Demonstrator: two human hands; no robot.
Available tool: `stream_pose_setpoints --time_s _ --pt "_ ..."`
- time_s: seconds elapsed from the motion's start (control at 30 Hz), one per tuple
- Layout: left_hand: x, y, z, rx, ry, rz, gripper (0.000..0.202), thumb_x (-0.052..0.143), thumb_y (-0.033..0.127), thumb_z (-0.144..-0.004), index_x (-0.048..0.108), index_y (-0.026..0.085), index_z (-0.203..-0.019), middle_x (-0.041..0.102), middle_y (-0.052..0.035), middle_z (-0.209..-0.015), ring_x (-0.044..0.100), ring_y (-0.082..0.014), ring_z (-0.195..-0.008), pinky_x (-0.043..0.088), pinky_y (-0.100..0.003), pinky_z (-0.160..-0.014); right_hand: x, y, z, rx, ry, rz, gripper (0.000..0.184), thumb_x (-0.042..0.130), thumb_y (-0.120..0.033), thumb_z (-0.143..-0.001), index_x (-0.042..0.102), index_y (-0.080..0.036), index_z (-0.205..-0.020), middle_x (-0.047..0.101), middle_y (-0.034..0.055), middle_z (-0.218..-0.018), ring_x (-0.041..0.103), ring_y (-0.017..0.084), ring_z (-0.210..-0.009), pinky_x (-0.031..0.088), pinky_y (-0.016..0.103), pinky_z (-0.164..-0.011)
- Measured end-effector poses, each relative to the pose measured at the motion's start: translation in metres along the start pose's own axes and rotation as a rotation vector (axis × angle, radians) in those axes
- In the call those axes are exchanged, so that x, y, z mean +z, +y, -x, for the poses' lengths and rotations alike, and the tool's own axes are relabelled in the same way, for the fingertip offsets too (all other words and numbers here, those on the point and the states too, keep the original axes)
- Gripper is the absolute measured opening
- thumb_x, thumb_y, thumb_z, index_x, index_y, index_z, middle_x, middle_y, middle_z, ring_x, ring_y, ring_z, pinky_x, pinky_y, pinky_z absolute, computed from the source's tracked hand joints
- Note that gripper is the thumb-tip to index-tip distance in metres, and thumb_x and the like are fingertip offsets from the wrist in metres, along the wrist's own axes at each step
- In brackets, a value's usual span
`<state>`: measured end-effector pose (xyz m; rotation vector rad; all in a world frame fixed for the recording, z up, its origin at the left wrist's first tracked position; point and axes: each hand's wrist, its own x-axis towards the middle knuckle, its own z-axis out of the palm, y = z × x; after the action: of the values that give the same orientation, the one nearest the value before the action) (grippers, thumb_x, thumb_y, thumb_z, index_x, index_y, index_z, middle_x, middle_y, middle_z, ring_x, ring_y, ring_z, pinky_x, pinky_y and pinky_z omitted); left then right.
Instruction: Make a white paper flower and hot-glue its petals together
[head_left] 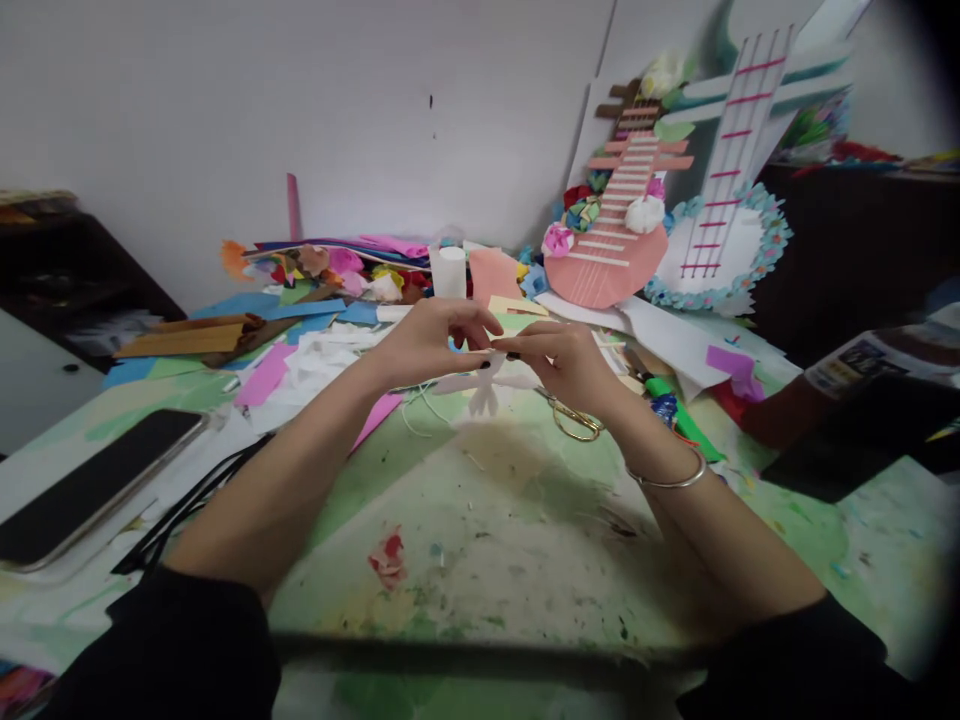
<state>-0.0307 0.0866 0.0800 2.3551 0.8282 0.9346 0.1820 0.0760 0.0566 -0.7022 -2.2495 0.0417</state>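
Note:
My left hand [431, 343] and my right hand [568, 362] meet above the stained green table [480, 540], fingertips pinched together on a small white paper cut-out [484, 392] that hangs just below them. A thin pale strip runs between the fingers of both hands. A silver bangle [670, 476] circles my right wrist. Gold-handled scissors [576, 420] lie on the table just under my right hand.
A phone [90, 485] lies at the left with a black cable beside it. Coloured paper scraps [315, 275] pile up at the back, with a white roll [450, 270]. Two paper guitar crafts [622, 230] lean against the wall. A green marker [679, 415] lies at the right.

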Motion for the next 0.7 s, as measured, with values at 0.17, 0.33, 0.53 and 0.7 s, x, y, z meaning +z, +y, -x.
stream_pose_setpoints --time_s 0.17,0.33,0.53,0.7 --pt "0.0 -0.006 -0.001 -0.004 0.02 -0.12 0.022 0.068 0.019 -0.071 0.068 0.018 -0.093 0.071 -0.0027 -0.082 0.065 -0.0152 -0.077 0.049 -0.026 -0.066 0.01 0.003 0.002 0.035 0.006 -0.034 0.034 0.046 -0.008 -0.087 0.074 -0.021 -0.102 0.069 0.0038 -0.081 0.056 0.008 -0.064 0.04 0.023 -0.058" --pt "0.006 -0.01 -0.002 -0.059 0.142 -0.033 0.04 0.073 0.019 -0.065 0.059 0.018 -0.104 0.066 -0.0042 -0.096 0.065 -0.0149 -0.079 0.051 -0.025 -0.065 0.007 0.002 0.001 0.077 0.106 -0.001 0.031 0.047 -0.013 -0.089 0.074 -0.02 -0.102 0.066 0.0025 -0.073 0.053 0.008 -0.061 0.038 0.022 -0.056" --pt "0.014 -0.016 -0.005 -0.099 0.268 0.262 0.039 0.076 0.019 -0.062 0.049 0.018 -0.089 0.06 -0.0003 -0.091 0.066 -0.0132 -0.076 0.056 -0.026 -0.069 0.001 -0.004 -0.001 0.094 0.16 0.001 0.03 0.048 -0.013 -0.089 0.074 -0.018 -0.103 0.067 0.0032 -0.073 0.053 0.008 -0.06 0.038 0.022 -0.056" --pt "0.018 -0.014 -0.005 -0.186 0.252 0.477 0.043 0.077 0.018 -0.062 0.047 0.019 -0.092 0.063 -0.0005 -0.087 0.069 -0.0162 -0.079 0.058 -0.029 -0.07 0.002 -0.007 -0.001 0.117 0.18 -0.011 0.029 0.05 -0.014 -0.088 0.074 -0.018 -0.104 0.067 0.0025 -0.074 0.053 0.008 -0.059 0.039 0.022 -0.056"
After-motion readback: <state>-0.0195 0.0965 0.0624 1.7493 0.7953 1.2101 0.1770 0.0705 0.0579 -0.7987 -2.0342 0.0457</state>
